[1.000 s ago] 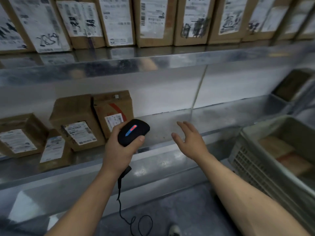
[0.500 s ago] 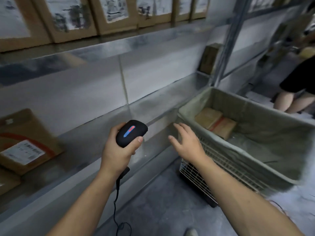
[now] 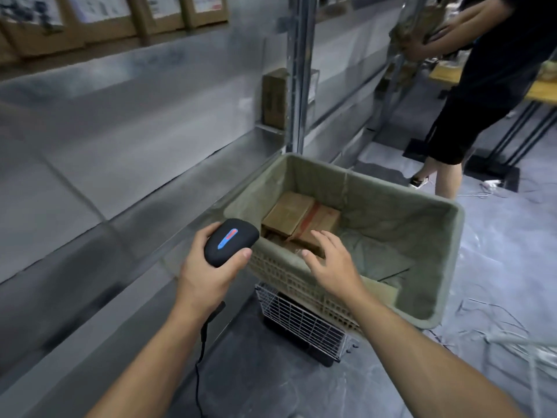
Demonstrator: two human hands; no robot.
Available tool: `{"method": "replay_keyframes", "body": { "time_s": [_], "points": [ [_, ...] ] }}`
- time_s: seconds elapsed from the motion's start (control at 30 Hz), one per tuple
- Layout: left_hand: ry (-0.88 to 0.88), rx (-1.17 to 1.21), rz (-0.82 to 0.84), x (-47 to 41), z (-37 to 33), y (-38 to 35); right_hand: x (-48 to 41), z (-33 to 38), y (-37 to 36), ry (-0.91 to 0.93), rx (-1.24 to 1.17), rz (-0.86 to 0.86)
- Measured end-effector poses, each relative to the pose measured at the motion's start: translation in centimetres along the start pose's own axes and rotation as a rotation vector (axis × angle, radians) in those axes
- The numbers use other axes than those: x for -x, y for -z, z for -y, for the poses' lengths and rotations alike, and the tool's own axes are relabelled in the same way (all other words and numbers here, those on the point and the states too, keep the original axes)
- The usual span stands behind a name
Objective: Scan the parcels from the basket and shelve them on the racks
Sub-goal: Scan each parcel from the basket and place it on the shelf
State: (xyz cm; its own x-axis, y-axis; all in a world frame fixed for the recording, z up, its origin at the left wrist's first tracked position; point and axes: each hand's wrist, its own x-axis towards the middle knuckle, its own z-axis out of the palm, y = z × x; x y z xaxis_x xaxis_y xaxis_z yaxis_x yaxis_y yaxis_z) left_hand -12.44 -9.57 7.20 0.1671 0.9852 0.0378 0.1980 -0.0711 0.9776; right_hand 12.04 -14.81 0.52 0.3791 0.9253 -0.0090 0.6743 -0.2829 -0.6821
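L hand point(image 3: 208, 273) wrapped round black handheld scanner point(image 3: 231, 242), thumb on its right edge; blue-red light strip on top; cable point(image 3: 201, 351) hangs down from handle toward floor. R hand point(image 3: 330, 260) empty, fingers spread wide, palm down, over near-left corner of basket point(image 3: 434, 285), not touching anything as far as visible. Basket lined w/ grey-green cloth, sits on a wire cart point(image 3: 304, 324). Parcels point(image 3: 301, 218): a few brown cardboard boxes in basket's left part, one w/ red tape, just beyond R fingertips. Metal rack shelf point(image 3: 144, 206) runs along left, this stretch bare; one small box point(image 3: 274, 99) upright by rack post point(image 3: 297, 73). Upper shelf carries row of labelled boxes point(image 3: 99, 16), blurred. Second person point(image 3: 482, 79) in dark clothes stands far right, holding a package.
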Motion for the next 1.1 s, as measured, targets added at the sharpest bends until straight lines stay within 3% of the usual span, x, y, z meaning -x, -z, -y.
{"method": "replay_keyframes", "body": {
  "time_s": [0.43, 0.73, 1.1],
  "points": [
    [0.058, -0.041, 0.085, -5.8, -0.5, -6.8, -3.8, -6.2, 2.0, -0.154, -0.071, 0.002],
    [0.112, -0.084, 0.132, -14.2, 1.4, -9.4, -12.1, -6.7, 0.2, -0.229, -0.065, 0.02],
    [0.229, -0.195, 0.317, -27.3, 6.2, -12.4, -25.3, -8.3, -7.7, -0.59, -0.287, 0.055]
  ]
}}
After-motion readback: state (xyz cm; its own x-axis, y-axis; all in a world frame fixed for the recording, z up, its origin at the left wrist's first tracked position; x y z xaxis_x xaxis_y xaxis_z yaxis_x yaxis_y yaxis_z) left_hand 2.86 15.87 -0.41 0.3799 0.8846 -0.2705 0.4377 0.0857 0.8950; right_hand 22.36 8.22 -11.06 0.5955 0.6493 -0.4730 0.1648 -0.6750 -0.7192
